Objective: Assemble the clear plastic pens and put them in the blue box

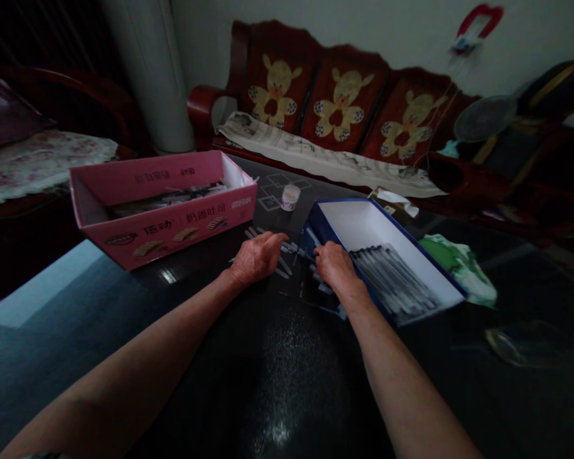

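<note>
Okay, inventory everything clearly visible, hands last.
Pink box: one, pink, left
Slender pieces: many, mixed, inside it
Blue box: one, blue, right
Pens: many, grey, in blue box
Loose pieces: several, pale, between boxes
Tub: one, white, farther back
Packet: one, green, right
Table: one, black, centre
Sofa: one, maroon, behind
Animal figures: three, yellow, sofa back
Cloth: one, pale, sofa seat
Ornament: one, red, upper right
Chair: one, maroon, left
Column: one, pale, behind
Left hand: one, bare, near loose pieces
Right hand: one, bare, near blue box
</note>
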`<state>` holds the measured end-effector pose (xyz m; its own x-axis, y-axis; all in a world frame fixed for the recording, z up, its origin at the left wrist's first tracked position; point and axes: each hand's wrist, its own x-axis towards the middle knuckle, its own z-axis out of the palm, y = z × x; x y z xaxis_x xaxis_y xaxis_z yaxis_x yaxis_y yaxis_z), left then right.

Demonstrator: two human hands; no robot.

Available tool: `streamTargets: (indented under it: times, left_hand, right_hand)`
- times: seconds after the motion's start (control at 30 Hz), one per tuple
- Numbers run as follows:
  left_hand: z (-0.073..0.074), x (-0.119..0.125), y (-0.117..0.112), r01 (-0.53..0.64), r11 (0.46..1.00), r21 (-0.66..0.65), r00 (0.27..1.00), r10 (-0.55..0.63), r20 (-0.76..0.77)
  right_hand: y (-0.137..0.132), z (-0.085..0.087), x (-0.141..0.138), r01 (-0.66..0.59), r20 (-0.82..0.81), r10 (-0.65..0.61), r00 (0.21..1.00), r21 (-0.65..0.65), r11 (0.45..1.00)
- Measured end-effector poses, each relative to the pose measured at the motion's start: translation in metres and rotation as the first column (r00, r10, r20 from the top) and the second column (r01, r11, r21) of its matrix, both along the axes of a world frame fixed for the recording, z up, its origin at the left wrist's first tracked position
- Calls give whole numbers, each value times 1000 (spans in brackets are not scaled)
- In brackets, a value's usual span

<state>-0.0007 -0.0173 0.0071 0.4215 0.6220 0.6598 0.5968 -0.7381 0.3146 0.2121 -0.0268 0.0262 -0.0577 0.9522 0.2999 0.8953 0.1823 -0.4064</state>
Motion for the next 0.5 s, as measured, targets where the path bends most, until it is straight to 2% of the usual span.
streamTargets:
  times: [0.1,0.17,0.23,0.27,0.3,0.37,0.43,0.5]
  left_hand:
    - [1,0,-1,4,1000,1,1000,-4,-1]
    - [2,0,-2,1,1000,-8,1000,-2,-5]
    - [4,0,-3,7,1000,-16,1000,-7,-4]
    - [4,1,-3,14,1000,-15,1000,-14,-1]
    - [4,1,-3,22,1000,-12,1000,-22,5]
    - [4,2,-2,34,999,-1,999,-33,20]
    - [3,3,-1,37,999,11,999,-37,36]
    - [2,4,-1,37,999,18,998,-38,48]
  right_hand:
    - [-2,8,0,30,-42,-29,999,8,1000]
    - [-5,19,2,107,-102,-104,989,27,994]
    - [-11,30,5,207,-273,-196,942,12,978]
    - [-14,36,6,244,-412,-232,881,-25,970]
    - [-18,41,6,257,-562,-254,787,-75,963]
    - [-23,47,4,212,-803,-255,539,-163,963]
    - [-26,46,-1,149,-913,-231,337,-191,970]
    - [-27,41,-10,81,-943,-210,258,-195,977]
